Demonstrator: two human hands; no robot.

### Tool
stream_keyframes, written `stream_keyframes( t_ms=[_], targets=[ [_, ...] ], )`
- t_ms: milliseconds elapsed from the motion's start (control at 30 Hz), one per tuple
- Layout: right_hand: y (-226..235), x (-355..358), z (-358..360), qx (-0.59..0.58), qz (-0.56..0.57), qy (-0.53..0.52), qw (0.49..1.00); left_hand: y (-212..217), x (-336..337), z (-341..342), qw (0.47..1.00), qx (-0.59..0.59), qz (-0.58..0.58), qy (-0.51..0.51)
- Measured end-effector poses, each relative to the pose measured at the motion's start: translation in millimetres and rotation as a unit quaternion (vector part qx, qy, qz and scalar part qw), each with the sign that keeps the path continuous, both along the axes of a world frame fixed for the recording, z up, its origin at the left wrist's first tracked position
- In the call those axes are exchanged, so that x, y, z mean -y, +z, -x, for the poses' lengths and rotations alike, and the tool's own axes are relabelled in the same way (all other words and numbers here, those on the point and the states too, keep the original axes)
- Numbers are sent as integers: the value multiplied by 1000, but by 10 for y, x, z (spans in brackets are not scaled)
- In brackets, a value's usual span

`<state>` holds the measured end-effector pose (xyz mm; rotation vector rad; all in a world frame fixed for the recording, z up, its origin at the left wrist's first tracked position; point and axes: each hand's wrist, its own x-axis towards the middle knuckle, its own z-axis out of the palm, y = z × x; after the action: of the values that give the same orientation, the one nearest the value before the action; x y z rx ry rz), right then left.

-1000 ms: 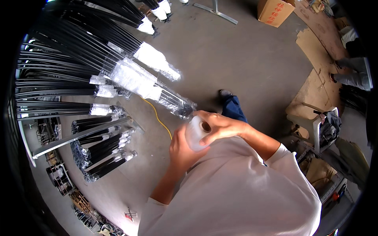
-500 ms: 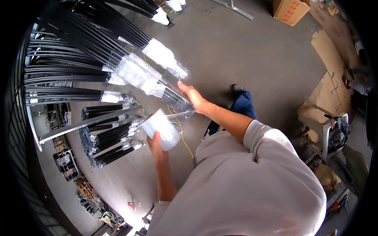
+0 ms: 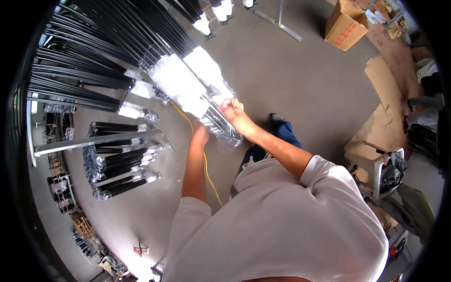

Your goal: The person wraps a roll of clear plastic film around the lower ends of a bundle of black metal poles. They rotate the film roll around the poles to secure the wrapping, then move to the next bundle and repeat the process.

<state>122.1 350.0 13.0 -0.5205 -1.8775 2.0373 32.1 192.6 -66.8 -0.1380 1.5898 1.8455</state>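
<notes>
A bundle of thin black rods slants in from the upper left. White wrapping covers it near its end, and clear stretch film encloses the tip. My right hand is closed at the tip's right edge, its fingers curled against the wrapped bundle. On the other side, my left hand reaches beneath the bundle, which hides its fingers. The film roll does not show. A second bundle with a white-wrapped end lies close alongside on the right.
More wrapped rod bundles hang at the left. Below them, a grey metal bar crosses above film-wrapped black bundles. A yellow cord runs along the floor. Far right are a cardboard box and flat cardboard.
My left hand has moved up under the bundle's tip, and the film roll it held has gone from sight. My right hand has shifted slightly, its fingers now curled. The view has moved a little.
</notes>
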Motion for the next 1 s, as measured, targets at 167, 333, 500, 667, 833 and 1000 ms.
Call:
stream_keyframes(
  t_ms=[167,333,500,667,833,1000],
  targets=[
    [70,-105,-56,-102,14,-37,994,22,-247,-83,983,60,-111,-131],
    [-1,10,-19,-3,-135,-93,986,160,-188,-74,986,41,-57,-150],
    [141,-725,-74,-89,267,319,905,241,-417,46,981,28,-34,-188],
    [126,-706,-27,-82,328,303,891,395,-432,48,988,25,-15,-151],
    [346,-703,-192,-35,179,223,958,985,-669,-389,991,-109,-61,-43],
    [457,-831,-257,-3,217,255,942,1163,-585,-675,979,-161,-122,-36]
  ],
)
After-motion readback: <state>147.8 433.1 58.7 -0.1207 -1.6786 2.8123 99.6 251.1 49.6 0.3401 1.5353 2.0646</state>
